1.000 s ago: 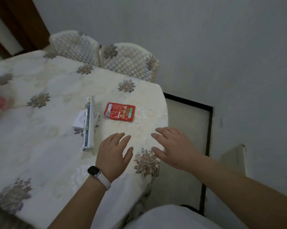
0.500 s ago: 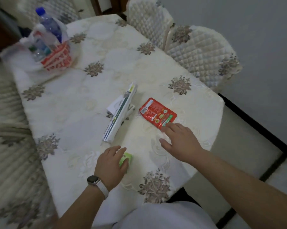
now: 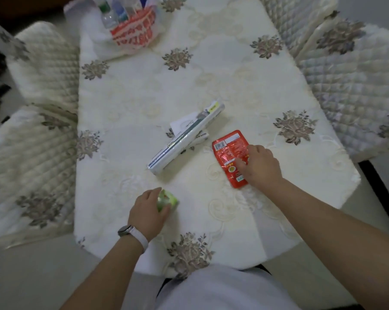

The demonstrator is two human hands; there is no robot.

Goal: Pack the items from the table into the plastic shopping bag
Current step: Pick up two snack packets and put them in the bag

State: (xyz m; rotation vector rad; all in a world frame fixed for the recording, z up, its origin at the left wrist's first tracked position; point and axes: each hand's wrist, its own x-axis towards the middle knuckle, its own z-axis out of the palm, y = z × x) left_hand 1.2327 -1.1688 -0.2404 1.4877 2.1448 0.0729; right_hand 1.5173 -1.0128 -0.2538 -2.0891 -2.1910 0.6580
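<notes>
My left hand point(image 3: 148, 211) grips a small green packet point(image 3: 166, 199) near the table's front edge. A flat red sachet point(image 3: 230, 153) lies to the right of the middle, and my right hand point(image 3: 259, 167) rests on its right side with thumb and fingers curled onto it. A long silver-wrapped box point(image 3: 184, 139) lies diagonally on top of a small white box point(image 3: 181, 125) in the middle of the table. The plastic shopping bag point(image 3: 133, 32), white with red print, stands at the far end with several bottles inside.
The table point(image 3: 144, 90) is covered with a cream cloth with brown flower motifs. Quilted chairs stand along the left side point(image 3: 39, 70) and the right side point(image 3: 354, 90). The floor shows at the right, past the table's corner.
The view has swung left and down, bringing the bag into sight. My left hand has picked up the green packet. My right hand has moved forward onto the red sachet.
</notes>
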